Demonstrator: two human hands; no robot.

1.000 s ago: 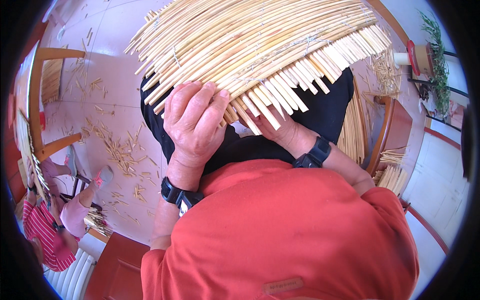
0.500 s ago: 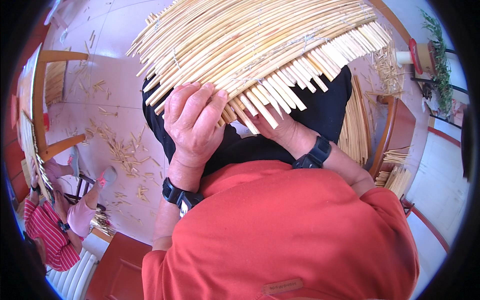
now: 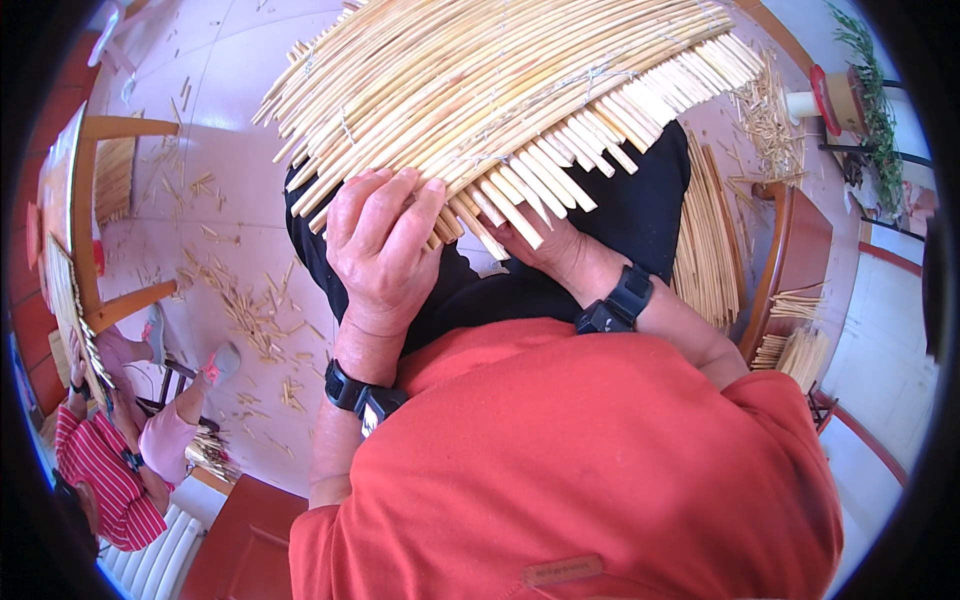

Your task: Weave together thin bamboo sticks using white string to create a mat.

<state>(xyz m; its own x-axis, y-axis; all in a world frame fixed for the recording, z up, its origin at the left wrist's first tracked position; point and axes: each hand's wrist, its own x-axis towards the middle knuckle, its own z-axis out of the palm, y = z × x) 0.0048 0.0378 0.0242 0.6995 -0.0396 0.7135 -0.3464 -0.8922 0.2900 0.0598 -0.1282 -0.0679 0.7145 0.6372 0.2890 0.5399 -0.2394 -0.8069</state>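
Observation:
A mat of pale reed stalks point(image 3: 460, 90), bound with thin twine, lies tilted across my lap. Short cut stalk ends point(image 3: 600, 135) stick out in a row along its near right edge. My left hand point(image 3: 385, 240) grips the mat's near corner, its fingers bent over the top of the stalks. Under the short ends, my right hand point(image 3: 555, 250) reaches up beneath the mat. Its fingers are hidden by the stalks, so I cannot see what they do.
Cut reed pieces point(image 3: 255, 310) litter the tiled floor at left. A bundle of long stalks point(image 3: 705, 245) leans at right beside a wooden chair point(image 3: 795, 250). Another person in a striped shirt point(image 3: 105, 455) sits at far left, holding a similar mat. A wooden frame point(image 3: 130, 300) stands nearby.
The mat's right side has shifted slightly left and down, and my right forearm has moved a little left. My left hand keeps its hold on the corner.

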